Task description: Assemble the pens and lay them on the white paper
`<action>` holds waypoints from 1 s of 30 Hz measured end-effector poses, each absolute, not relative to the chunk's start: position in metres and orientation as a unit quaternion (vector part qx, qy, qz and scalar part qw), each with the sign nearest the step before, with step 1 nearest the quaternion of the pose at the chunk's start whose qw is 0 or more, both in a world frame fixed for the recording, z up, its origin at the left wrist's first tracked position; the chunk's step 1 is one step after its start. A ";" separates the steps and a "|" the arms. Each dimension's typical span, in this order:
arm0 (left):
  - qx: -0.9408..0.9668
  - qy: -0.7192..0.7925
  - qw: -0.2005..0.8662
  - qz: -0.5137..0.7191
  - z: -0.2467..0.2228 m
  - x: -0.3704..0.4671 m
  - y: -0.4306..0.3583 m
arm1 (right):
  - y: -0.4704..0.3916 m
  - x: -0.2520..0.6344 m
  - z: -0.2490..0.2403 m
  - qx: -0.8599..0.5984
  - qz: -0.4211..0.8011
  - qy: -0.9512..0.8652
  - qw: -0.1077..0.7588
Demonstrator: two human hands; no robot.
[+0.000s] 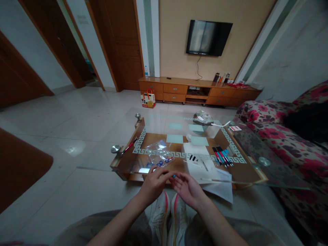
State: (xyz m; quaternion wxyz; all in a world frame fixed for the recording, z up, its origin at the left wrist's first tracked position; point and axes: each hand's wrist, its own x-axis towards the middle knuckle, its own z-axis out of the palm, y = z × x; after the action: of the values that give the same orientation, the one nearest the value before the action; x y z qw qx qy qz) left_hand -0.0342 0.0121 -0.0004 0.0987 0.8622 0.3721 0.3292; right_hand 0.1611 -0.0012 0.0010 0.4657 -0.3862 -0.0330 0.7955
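"Shiny floor (97,136) runs up to a long wooden cabinet (174,89), and a black TV (208,38) hangs on the wall above it. Closer in is a low table (239,159) with a see-through glass top."

"You're far away. Can you see both hands?"

"Yes, I see the left hand (152,182) and the right hand (189,191) at the near edge of the table, above two light shoes (160,212)."

"Where's the little blue thing?"

"I see the little blue thing (174,176) right where the tips of the two hands meet. It's too small for me to say what it is."

"Are the fingers squeezing it?"

"I can't tell. The left fingers are bent, and one reaches over to the blue thing. The right palm is turned up, with its fingers a bit curled. I can't see which hand has it, or if any fingers are pinched together on it."

"What else is near?"

"Past the right hand I see white paper (193,172), some small black bits (194,158) and a thin grey stick (204,165). Red and blue pens (222,156) lie side by side to the right. On the left is a clear plastic bag (159,150)."
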 end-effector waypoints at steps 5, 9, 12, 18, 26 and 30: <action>0.898 0.307 0.096 0.301 0.008 -0.042 0.007 | -0.010 0.151 -0.002 -0.341 0.836 0.055 0.426; 0.899 0.304 0.137 0.285 0.008 -0.045 0.003 | -0.011 0.149 0.001 -0.342 0.831 0.070 0.432; 0.897 0.312 0.144 0.278 0.005 -0.047 0.002 | -0.010 0.150 0.003 -0.349 0.826 0.079 0.435; 0.893 0.331 0.098 0.288 0.003 -0.050 0.004 | -0.009 0.154 0.004 -0.340 0.824 0.093 0.443; 0.791 0.443 0.126 0.403 0.005 -0.036 0.013 | -0.006 0.164 -0.006 -0.340 0.819 0.048 0.460; 0.640 0.463 0.373 0.487 0.004 -0.025 0.018 | -0.004 0.166 -0.004 -0.347 0.809 -0.003 0.474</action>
State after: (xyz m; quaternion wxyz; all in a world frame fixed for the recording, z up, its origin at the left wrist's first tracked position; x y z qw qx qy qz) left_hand -0.0254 0.0183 0.0038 0.3728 0.6398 0.4629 0.4873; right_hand 0.1662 -0.0045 -0.0037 0.4741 -0.3467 -0.0034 0.8093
